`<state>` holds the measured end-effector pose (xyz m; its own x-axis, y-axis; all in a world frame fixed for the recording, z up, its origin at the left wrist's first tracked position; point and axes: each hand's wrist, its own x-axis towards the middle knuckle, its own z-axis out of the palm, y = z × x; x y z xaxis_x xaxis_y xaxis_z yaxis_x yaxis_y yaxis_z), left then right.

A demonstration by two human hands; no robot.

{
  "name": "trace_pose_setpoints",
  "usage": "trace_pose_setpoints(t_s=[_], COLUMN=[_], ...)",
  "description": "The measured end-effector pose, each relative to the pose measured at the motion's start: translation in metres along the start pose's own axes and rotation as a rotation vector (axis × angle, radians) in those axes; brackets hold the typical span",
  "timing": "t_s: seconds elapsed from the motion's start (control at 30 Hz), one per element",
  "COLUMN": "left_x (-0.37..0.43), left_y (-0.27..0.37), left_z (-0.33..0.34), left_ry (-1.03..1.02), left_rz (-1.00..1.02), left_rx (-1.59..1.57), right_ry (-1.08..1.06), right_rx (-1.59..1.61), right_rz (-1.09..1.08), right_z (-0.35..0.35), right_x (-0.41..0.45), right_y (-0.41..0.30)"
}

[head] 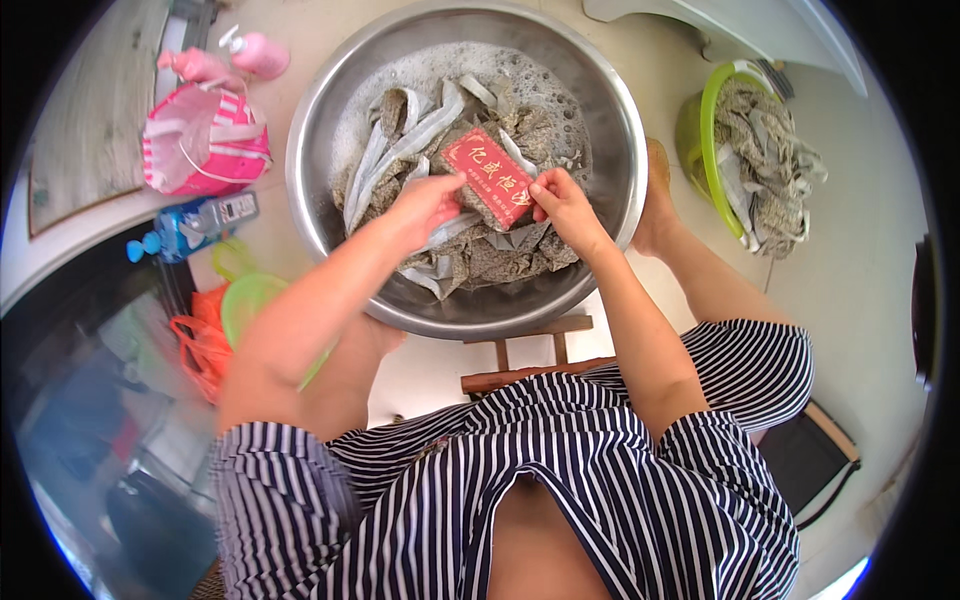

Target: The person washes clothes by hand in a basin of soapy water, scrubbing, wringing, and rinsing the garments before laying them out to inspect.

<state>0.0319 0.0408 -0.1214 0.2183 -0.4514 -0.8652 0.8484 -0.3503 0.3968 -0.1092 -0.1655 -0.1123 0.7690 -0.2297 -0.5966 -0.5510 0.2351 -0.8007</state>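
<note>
A round stainless steel basin (298, 142) holds sudsy water and a heap of wet grey-brown patterned fabric (487, 259) with pale strips. Over the heap, a red label with gold writing (487, 176) lies face up, and a piece of the patterned cloth shows at its lower edge. My right hand (564, 204) pinches the label's right end between thumb and fingers. My left hand (433, 206) is at its left side, fingers bent and slightly blurred; whether they grip anything is unclear.
At the right stands a green basket (709, 142) heaped with similar fabric. To the left are a pink striped bag (206, 146), a pink pump bottle (259, 56), a blue bottle (180, 229), an orange plastic bag (202, 345) and a green plastic container (251, 300). A wooden stool (525, 375) is below the basin.
</note>
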Motion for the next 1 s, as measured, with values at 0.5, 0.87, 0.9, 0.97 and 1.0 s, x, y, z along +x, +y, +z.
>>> trace_pose_setpoints(t_s=[0.5, 0.87, 0.9, 0.97, 1.0], left_x=[-0.101, -0.165, -0.162, -0.159, -0.159], left_y=[0.042, 0.075, 0.067, 0.052, 0.05], left_z=[0.088, 0.122, 0.126, 0.131, 0.13], left_ry=[-0.183, -0.57, -0.624, -0.531, -0.36], left_rz=[0.567, 0.678, 0.64, 0.647, 0.65], left_rx=[-0.593, -0.658, -0.664, -0.626, -0.612], right_ry=[-0.223, -0.115, -0.116, -0.022, 0.019], right_rx=[0.314, 0.282, 0.284, 0.574, 0.658], right_rz=[-0.403, -0.518, -0.507, -0.424, -0.401], right_z=[0.01, 0.016, 0.019, 0.021, 0.017], right_x=[-0.057, -0.106, -0.103, -0.099, -0.1], right_y=[-0.094, -0.138, -0.133, -0.12, -0.117])
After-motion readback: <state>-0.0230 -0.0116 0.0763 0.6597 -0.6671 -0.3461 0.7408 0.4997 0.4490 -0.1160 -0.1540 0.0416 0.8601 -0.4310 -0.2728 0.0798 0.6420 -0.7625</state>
